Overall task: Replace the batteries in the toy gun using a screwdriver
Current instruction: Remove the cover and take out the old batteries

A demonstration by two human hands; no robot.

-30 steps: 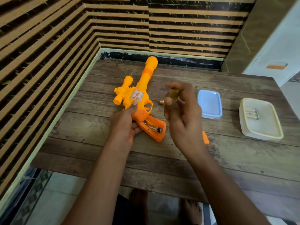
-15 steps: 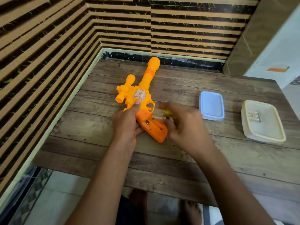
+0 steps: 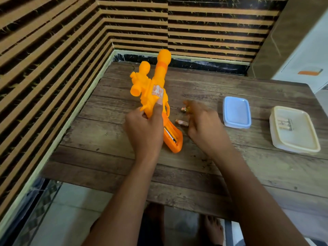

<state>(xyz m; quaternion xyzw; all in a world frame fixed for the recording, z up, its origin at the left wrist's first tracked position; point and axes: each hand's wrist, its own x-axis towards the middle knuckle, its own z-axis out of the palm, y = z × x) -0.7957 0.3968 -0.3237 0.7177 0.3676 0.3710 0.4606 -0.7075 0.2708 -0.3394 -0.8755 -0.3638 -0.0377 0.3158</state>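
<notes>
My left hand (image 3: 144, 133) grips the orange toy gun (image 3: 156, 86) at the top of its handle and holds it tilted, with the barrel pointing away. The handle's battery compartment (image 3: 172, 136) is open and metal contacts show inside. Two used batteries lie on the table to the right of the handle, one (image 3: 182, 122) near my right palm and one (image 3: 183, 109) at my fingertips. My right hand (image 3: 202, 126) is curled and blurred. A sliver of the yellow-green screwdriver handle (image 3: 188, 108) shows between its fingers.
A blue plastic container (image 3: 237, 112) sits right of my right hand. Further right is a cream container (image 3: 300, 144) with batteries (image 3: 285, 123) in it. The wooden table (image 3: 195, 171) meets striped walls at its left and far sides.
My left hand has tilted the gun up off the table. My right hand has pulled back right from the handle, and two batteries now lie on the table beside it.
</notes>
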